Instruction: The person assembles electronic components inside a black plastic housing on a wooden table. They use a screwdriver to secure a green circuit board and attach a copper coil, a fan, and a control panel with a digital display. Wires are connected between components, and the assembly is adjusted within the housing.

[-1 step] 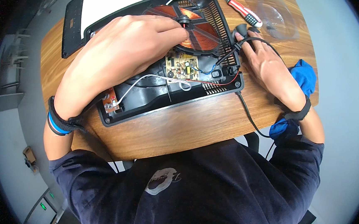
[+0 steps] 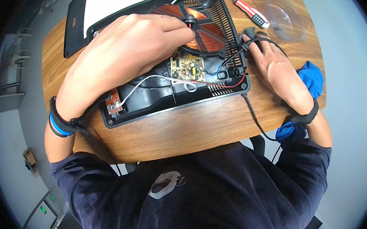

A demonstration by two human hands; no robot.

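Observation:
An opened induction cooker base [image 2: 150, 108] in black plastic lies on the wooden table. Inside it, a round copper coil [image 2: 210, 36] with a dark central piece sits above a tan circuit board [image 2: 186, 68]. My left hand [image 2: 133, 47] reaches over the coil's left side, fingers curled together on it near its centre; the thumb and most fingertips are hidden. Just right of the housing, my right hand [image 2: 272, 63] has its fingers bent at a dark, cone-shaped plug [image 2: 249, 32] on a black power cord [image 2: 277, 45], which loops across the fingers.
A red-and-white-handled screwdriver [image 2: 252, 14] and a clear plastic dish [image 2: 285, 21] lie at the far right. A blue cloth [image 2: 310, 78] is beside my right wrist. At the far left, a black panel with a white sheet [image 2: 110, 3] rests behind the cooker. Black cable [image 2: 253, 115] hangs over the near edge.
The dark plug and my right fingertips have shifted very slightly. My left hand stays in place on the coil.

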